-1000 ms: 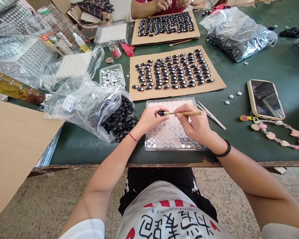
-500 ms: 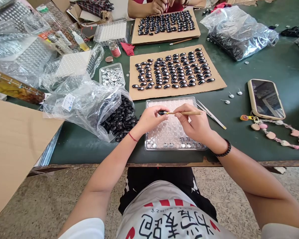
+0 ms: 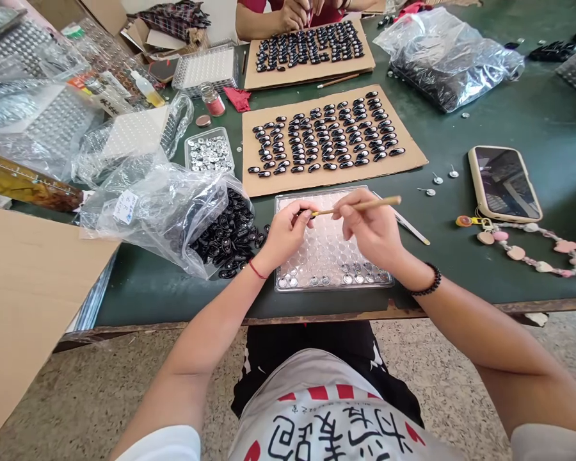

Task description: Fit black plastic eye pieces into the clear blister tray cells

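Note:
My left hand (image 3: 284,232) pinches a small black piece (image 3: 306,213) over a clear blister tray (image 3: 288,272) at the table's near edge. My right hand (image 3: 372,230) grips a thin wooden brush (image 3: 365,205), its tip touching the black piece. The tray's nearest row holds small silver parts (image 3: 350,278). Just beyond lies a cardboard sheet (image 3: 413,157) covered with rows of black pieces. To the left, a clear plastic bag (image 3: 163,211) spills more black pieces (image 3: 225,237).
A phone (image 3: 504,182) with a pink bead strap (image 3: 523,250) lies at right. Tweezers (image 3: 410,227) rest beside the tray. A box of silver parts (image 3: 210,152), a second cardboard sheet (image 3: 307,48), bags and trays crowd the far side. Another person's hands (image 3: 297,9) work opposite.
The brush handle has tilted upward at its right end. Both hands stay together over the tray; the view has shifted slightly.

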`<state>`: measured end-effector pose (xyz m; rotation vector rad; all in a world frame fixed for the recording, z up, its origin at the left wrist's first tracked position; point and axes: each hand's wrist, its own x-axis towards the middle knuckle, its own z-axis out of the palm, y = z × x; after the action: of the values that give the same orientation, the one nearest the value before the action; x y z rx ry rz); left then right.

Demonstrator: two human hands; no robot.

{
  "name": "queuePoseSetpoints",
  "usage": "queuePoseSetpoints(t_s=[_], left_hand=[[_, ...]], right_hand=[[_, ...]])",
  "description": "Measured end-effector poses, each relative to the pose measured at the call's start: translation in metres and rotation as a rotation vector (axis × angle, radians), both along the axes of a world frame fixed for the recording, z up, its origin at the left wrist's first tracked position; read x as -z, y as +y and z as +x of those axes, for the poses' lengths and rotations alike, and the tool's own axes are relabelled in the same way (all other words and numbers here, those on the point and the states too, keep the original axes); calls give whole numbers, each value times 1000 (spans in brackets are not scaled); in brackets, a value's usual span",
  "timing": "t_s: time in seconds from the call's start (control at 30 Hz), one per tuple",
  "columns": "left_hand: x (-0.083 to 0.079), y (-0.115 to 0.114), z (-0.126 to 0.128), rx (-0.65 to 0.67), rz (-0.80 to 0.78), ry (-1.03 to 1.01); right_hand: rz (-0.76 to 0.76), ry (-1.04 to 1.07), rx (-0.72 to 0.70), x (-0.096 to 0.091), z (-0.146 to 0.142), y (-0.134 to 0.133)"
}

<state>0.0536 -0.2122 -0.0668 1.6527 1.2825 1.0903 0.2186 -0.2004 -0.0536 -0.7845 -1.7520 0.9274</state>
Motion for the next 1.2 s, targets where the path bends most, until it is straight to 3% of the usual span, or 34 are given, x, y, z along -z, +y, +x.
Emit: queuePoseSetpoints(t_s=[0.1,0.2,0.37,0.5,0.6,0.73,0.93,1.07,1.13,1.2], left_hand=[[-3,1,-2,-84,6,-44],[-6,16,-20,-225,41,-2],[-7,79,-73,-363,116,120],[-2,132,-101,-467,179,475],[6,154,-104,-516,148,710],[16,163,-102,-494,67,849],[21,162,-104,-501,54,877],[14,160,-99,-549,135,676],[5,155,-94,-588,145,335],[-8,144,-89,-671,14,-244]], right_hand=[[-304,300,-46,1,5,13],[-447,462,-29,1,9,22],[-594,588,-47,-4,9,17],[-638,623,-71,-7,6,11],[-630,627,-73,-8,5,10],[-611,621,-73,-10,5,9],[-577,607,-105,-10,3,7],[-561,630,-122,-8,3,8],[-548,629,-114,-8,3,9],[-530,616,-104,-8,3,10]])
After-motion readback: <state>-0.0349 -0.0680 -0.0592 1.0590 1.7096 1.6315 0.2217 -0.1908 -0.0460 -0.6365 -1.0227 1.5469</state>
